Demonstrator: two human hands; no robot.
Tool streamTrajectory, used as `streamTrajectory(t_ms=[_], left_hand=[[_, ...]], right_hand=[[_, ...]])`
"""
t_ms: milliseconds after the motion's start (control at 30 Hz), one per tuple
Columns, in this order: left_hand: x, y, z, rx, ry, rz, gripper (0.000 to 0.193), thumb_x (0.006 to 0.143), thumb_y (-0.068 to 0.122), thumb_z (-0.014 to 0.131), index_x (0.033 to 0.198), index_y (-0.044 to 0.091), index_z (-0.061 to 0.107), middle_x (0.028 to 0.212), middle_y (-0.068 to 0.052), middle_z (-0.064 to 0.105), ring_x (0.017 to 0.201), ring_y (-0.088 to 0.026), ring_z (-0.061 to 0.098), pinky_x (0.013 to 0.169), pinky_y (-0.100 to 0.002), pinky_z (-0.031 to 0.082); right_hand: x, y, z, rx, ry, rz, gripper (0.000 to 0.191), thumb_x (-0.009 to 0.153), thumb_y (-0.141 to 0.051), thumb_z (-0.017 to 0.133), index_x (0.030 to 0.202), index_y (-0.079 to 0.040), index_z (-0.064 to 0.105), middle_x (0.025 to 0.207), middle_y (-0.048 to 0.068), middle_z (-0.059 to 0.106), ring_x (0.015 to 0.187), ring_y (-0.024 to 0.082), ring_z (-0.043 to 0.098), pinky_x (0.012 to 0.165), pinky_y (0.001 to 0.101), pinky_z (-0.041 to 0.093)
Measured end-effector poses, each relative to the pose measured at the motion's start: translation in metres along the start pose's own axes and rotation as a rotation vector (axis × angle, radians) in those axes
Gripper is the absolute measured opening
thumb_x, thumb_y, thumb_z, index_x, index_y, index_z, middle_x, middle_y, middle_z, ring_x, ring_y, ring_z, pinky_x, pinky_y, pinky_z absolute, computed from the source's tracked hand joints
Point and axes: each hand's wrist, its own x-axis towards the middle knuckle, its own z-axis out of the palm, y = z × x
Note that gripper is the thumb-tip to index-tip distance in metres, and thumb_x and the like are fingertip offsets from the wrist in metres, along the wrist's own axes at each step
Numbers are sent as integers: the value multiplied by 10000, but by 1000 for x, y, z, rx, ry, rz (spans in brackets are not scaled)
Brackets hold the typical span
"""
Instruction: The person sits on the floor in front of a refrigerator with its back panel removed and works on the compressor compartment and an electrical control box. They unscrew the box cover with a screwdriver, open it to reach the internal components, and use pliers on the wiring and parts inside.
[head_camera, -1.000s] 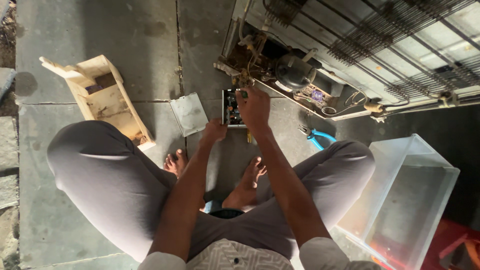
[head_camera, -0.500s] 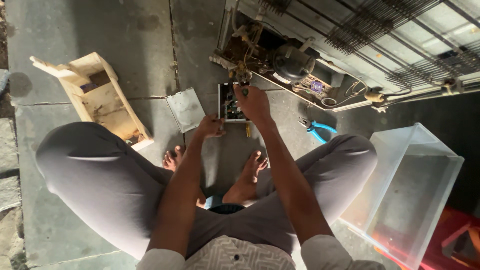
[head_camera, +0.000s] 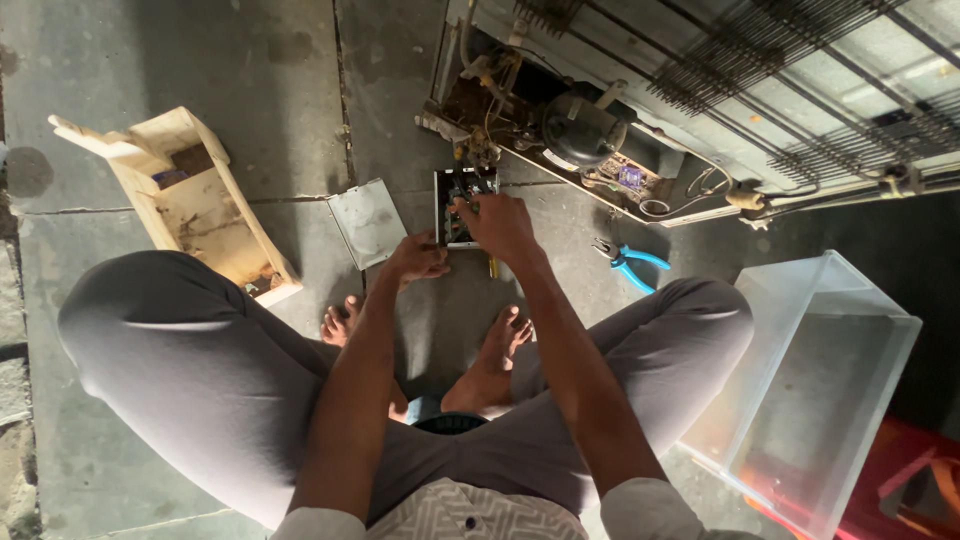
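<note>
I squat on a concrete floor over a small open electrical box (head_camera: 462, 190) holding a green circuit board. My left hand (head_camera: 416, 258) grips the box's near left corner. My right hand (head_camera: 503, 226) lies on top of the board with its fingers curled into the box; what they pinch is hidden. Wires run from the box up to the open base of a fridge (head_camera: 610, 150) lying on its back, where the black compressor (head_camera: 580, 128) shows. A grey metal cover plate (head_camera: 369, 220) lies flat just left of the box.
Blue-handled pliers (head_camera: 628, 262) lie on the floor right of my right arm. An open wooden box (head_camera: 190, 200) sits at the left. A clear plastic bin (head_camera: 830, 380) stands at the right, with something red (head_camera: 920, 470) behind it. My bare feet (head_camera: 495, 350) are below the box.
My view has drifted slightly, so everything sits a little lower in the frame. Both hands stay at the electrical box; the right hand has shifted slightly over the board.
</note>
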Motion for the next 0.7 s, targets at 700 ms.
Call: streamTrajectory(t_ms=[700], left_hand=[[7,-1,3,-16,11,31,472,927,56,651,1395,67,591,1026,-80,704,872,-253,755,786,-389,653]], right_hand=[[14,7,-13,-151,21,7,556,998,-552,544,815,-78,769,716,199,699,729,411,695,749,520,546]])
